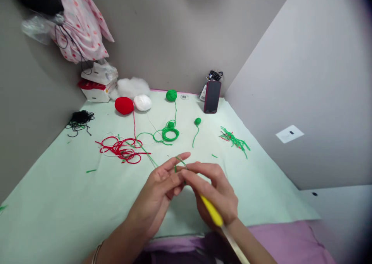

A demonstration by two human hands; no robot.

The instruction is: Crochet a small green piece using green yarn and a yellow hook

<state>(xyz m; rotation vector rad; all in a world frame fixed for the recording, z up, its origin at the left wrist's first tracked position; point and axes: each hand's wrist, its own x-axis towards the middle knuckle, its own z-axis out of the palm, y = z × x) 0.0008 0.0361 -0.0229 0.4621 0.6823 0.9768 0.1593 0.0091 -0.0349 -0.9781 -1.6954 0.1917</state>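
Observation:
My left hand point(157, 190) is closed around green yarn point(153, 161), with its index finger raised and the strand looped over it. The strand runs back to loose coils on the table. My right hand point(216, 190) meets it at the fingertips and grips a crochet hook point(213, 213) by its yellow handle, whose pale end points down toward me. The hook's tip and the stitches are hidden between the fingers. Beyond the hands sit a small green crocheted ball with a tail point(198, 121) and a coil of green yarn point(170, 133).
At the back lie a red yarn ball point(124, 105), a white yarn ball point(142, 102), a green yarn ball point(171, 95) and white stuffing point(133, 87). Red yarn point(122, 150) tangles at left, near black yarn point(80, 119). A phone point(212, 96) stands upright; green scraps point(235, 140) lie right.

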